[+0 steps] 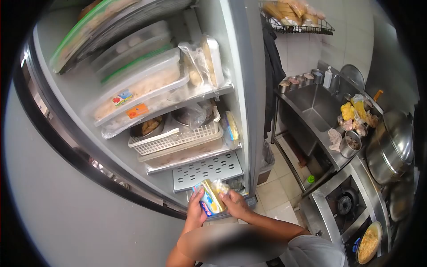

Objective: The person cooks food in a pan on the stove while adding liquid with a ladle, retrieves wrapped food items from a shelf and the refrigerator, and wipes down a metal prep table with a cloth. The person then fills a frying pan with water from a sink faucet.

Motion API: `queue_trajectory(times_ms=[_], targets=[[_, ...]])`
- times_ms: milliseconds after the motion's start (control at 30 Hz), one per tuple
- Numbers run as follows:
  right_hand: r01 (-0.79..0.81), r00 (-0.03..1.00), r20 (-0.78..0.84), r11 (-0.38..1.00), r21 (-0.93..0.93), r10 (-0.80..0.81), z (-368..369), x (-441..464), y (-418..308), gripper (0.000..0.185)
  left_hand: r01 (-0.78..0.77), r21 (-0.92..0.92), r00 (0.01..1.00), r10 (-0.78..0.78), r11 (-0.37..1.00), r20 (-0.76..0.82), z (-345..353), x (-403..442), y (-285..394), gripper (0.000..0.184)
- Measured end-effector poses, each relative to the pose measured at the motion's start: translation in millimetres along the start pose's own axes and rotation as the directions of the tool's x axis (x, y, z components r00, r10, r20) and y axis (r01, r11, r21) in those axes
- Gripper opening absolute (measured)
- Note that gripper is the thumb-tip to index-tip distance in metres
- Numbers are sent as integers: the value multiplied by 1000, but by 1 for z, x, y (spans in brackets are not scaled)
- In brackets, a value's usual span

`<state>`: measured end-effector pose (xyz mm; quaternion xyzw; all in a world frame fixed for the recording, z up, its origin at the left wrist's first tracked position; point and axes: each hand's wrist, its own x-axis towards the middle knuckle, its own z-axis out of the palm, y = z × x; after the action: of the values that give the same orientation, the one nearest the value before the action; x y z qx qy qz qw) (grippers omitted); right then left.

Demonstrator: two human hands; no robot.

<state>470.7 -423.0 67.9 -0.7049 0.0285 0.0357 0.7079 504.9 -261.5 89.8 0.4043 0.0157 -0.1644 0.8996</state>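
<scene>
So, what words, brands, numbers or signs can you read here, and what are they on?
No text reads clearly.
Blue-and-yellow printed packet in the left hand and right hand: blurred.
Orange rectangular label and red-and-blue sticker on clear plastic tubs: too small.
Yellow-and-blue plastic package beside the white basket: too small.

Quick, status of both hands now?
Left hand: closed on the blue-and-yellow package.
Right hand: closed at the package's other side, by crumpled clear plastic; can't tell whether it grips that too.
</scene>
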Motion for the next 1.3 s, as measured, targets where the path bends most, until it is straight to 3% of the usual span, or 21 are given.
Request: queue_trajectory(times_ms=[33,100,167,233,267,333,567,633,700,767,800,833,900,933,1000,1067,1100,1200,1233,1267,1300], targets=[[-6,1000,0,1000,7,6,-2,0,1,35,6,5,1000,-6,1000,-5,6,3,-2,39],[225,943,-244,974,-35,-227,-12,7,-12,30,3,-37,999,-5,999,-53,18,9,-5,38],[195,948,-270,978,79,-167,-26,11,-32,28,44,-89,994,-53,995,-95,22,10,-9,38],[344,845,-370,922,-176,-386,-40,24,-57,25,69,-154,985,-91,986,-144,9,16,-17,38],[345,843,-375,922,-175,-386,-42,30,-73,25,72,-150,986,-94,986,-140,8,13,-20,38],[496,545,-521,754,-432,-657,-40,46,-107,29,119,-139,963,-148,983,-226,4,8,-25,33],[499,429,-561,704,-506,-708,-19,108,-149,27,100,-182,960,-143,978,-242,-8,-12,-32,29],[492,341,-627,702,-516,-700,-15,116,-156,24,103,-196,957,-150,975,-247,-14,-16,-30,28],[485,407,-639,747,-454,-653,-14,124,-163,21,100,-217,963,-150,971,-226,-28,-17,-32,28],[480,247,-556,599,-641,-793,-14,145,-173,32,76,-237,966,-130,969,-222,-36,-17,-32,28],[427,240,-553,598,-678,-798,-12,151,-180,42,77,-231,969,-128,970,-212,-37,-19,-31,28],[428,249,-542,593,-682,-803,-12,150,-181,42,79,-227,971,-126,971,-204,-38,-21,-31,28],[344,384,-486,610,-714,-785,-12,136,-188,49,79,-236,971,-129,969,-201,-39,-24,-27,28],[364,318,-448,544,-756,-836,-6,112,-182,46,55,-242,973,-106,969,-206,-36,-26,-23,30],[422,534,-361,611,-669,-764,6,61,-146,41,-22,-239,973,-34,971,-228,-24,-29,-13,32],[453,748,-139,653,-607,-649,22,10,-95,43,-91,-222,978,45,971,-202,-25,-20,-9,32],[260,943,-31,790,-555,-332,26,-12,-79,52,-156,-204,977,120,967,-178,-24,-16,-8,32],[301,945,28,833,-464,-326,30,-23,-13,45,-199,-114,973,182,973,-141,-15,-2,-6,36],[97,994,58,989,-111,-91,26,-26,-13,42,-222,-54,968,214,974,-129,-17,5,-8,37],[-158,978,173,958,238,119,22,-29,-13,39,-201,-15,973,197,980,-122,-5,9,-9,37],[-162,978,169,957,241,123,19,-31,-17,39,-194,-14,974,191,981,-122,4,13,-10,37]])
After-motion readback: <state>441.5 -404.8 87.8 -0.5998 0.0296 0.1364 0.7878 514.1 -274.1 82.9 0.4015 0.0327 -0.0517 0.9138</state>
